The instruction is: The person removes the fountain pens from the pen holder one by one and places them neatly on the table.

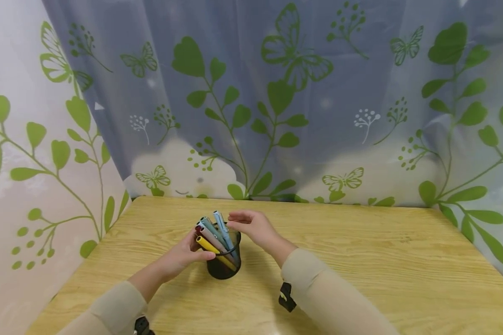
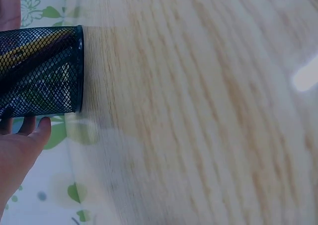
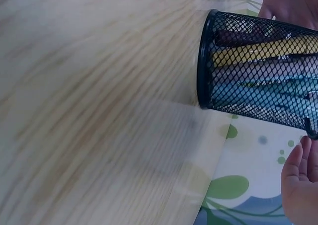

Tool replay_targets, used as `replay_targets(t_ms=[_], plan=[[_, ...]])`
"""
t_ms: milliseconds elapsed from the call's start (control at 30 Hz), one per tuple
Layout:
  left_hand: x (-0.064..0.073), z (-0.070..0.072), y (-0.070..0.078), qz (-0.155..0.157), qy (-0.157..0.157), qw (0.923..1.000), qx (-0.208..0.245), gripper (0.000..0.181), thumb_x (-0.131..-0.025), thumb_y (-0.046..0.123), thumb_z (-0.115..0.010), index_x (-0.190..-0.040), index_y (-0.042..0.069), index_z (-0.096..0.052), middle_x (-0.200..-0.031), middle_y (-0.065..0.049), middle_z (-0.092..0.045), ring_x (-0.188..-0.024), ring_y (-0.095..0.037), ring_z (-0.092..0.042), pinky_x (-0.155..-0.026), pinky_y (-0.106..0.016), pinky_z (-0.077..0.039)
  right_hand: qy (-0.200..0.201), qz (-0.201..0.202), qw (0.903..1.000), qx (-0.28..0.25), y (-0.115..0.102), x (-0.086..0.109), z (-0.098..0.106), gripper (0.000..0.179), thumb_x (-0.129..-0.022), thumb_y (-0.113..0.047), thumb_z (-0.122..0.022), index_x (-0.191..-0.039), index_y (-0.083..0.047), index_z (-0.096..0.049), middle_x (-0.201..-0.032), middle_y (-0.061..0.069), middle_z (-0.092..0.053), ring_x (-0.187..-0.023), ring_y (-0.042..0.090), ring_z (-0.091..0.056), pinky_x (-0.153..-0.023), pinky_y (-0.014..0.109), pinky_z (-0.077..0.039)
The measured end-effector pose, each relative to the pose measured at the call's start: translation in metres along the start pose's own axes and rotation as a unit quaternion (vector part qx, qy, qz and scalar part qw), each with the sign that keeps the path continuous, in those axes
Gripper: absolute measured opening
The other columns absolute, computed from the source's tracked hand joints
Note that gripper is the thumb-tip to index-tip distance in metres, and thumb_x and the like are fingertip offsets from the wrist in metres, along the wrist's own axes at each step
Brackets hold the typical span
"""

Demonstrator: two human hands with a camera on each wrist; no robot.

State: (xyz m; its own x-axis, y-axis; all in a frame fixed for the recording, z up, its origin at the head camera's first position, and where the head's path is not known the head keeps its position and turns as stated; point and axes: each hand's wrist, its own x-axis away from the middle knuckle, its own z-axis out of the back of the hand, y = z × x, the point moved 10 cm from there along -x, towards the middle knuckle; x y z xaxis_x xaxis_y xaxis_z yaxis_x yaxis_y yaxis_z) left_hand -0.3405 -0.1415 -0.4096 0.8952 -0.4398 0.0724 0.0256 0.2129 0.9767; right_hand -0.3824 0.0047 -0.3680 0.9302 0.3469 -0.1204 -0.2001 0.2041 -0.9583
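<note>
A black mesh pen holder [image 1: 223, 267] stands upright on the wooden table, its side also showing in the left wrist view. Several pens lean in it, among them a yellow pen [image 1: 207, 244], a light blue pen [image 1: 222, 225] and a dark red one. My left hand [image 1: 182, 258] is at the holder's left side, thumb stretched out by the front rim and other fingers partly hidden behind. At the right of the rim is my right hand [image 1: 255, 228], fingers loosely extended and nothing in them. In the right wrist view its fingertips [image 3: 305, 141] are close to the rim; contact is unclear.
The wood-grain table [image 1: 360, 260] extends on both sides of the holder. A patterned curtain [image 1: 243, 116] with green leaves and butterflies hangs along the back edge. Beige sleeves [image 1: 327, 284] and dark wrist straps [image 1: 287, 297] cover my forearms.
</note>
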Motion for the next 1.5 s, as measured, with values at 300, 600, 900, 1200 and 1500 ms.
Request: replay_targets(t_ms=[300, 600, 900, 1200, 1500], plan=[[0.002, -0.004, 0.0, 0.003, -0.014, 0.9999, 0.006, 0.089, -0.086, 0.019, -0.067, -0.15, 0.012, -0.006, -0.151, -0.018, -0.017, -0.137, -0.036, -0.016, -0.105, -0.054, -0.022, 0.007, 0.0, 0.9997, 0.023, -0.003, -0.01, -0.014, 0.035, -0.086, -0.02, -0.068, -0.118, -0.006, -0.063, -0.113, 0.007, -0.065, -0.103, 0.02, -0.059, -0.087, 0.033, -0.048], [0.003, -0.001, 0.002, 0.005, -0.006, 0.9999, -0.008, 0.091, -0.086, 0.021, -0.068, -0.15, 0.012, -0.004, -0.151, -0.018, -0.017, -0.137, -0.037, -0.018, -0.105, -0.054, -0.024, 0.028, 0.006, 0.9985, 0.047, -0.007, -0.013, -0.018, 0.028, -0.084, -0.016, -0.07, -0.109, -0.005, -0.067, -0.104, 0.005, -0.066, -0.096, 0.018, -0.061, -0.081, 0.03, -0.049], [0.001, -0.002, 0.001, -0.001, -0.009, 1.0, 0.0, 0.09, -0.086, 0.02, -0.067, -0.151, 0.015, -0.004, -0.151, -0.017, -0.019, -0.137, -0.035, -0.017, -0.105, -0.052, -0.025, 0.04, 0.028, 0.9961, 0.073, -0.016, -0.012, -0.018, 0.021, -0.086, -0.014, -0.068, -0.104, -0.004, -0.068, -0.099, 0.005, -0.067, -0.092, 0.019, -0.061, -0.078, 0.029, -0.05], [0.001, 0.0, -0.002, 0.001, -0.006, 1.0, -0.003, 0.09, -0.086, 0.021, -0.068, -0.15, 0.014, -0.005, -0.151, -0.017, -0.017, -0.137, -0.036, -0.017, -0.105, -0.054, -0.023, 0.063, 0.036, 0.9959, 0.054, -0.023, -0.011, -0.008, 0.024, -0.086, -0.017, -0.068, -0.108, -0.007, -0.068, -0.099, 0.004, -0.067, -0.089, 0.016, -0.062, -0.076, 0.027, -0.05], [0.001, 0.001, -0.002, -0.002, -0.003, 0.9999, -0.014, 0.09, -0.086, 0.022, -0.067, -0.15, 0.013, -0.005, -0.151, -0.018, -0.018, -0.137, -0.035, -0.018, -0.105, -0.053, -0.023, 0.08, 0.063, 0.9947, 0.008, -0.035, -0.01, 0.002, 0.026, -0.086, -0.014, -0.068, -0.11, -0.004, -0.067, -0.101, 0.008, -0.067, -0.09, 0.018, -0.062, -0.076, 0.028, -0.051]])
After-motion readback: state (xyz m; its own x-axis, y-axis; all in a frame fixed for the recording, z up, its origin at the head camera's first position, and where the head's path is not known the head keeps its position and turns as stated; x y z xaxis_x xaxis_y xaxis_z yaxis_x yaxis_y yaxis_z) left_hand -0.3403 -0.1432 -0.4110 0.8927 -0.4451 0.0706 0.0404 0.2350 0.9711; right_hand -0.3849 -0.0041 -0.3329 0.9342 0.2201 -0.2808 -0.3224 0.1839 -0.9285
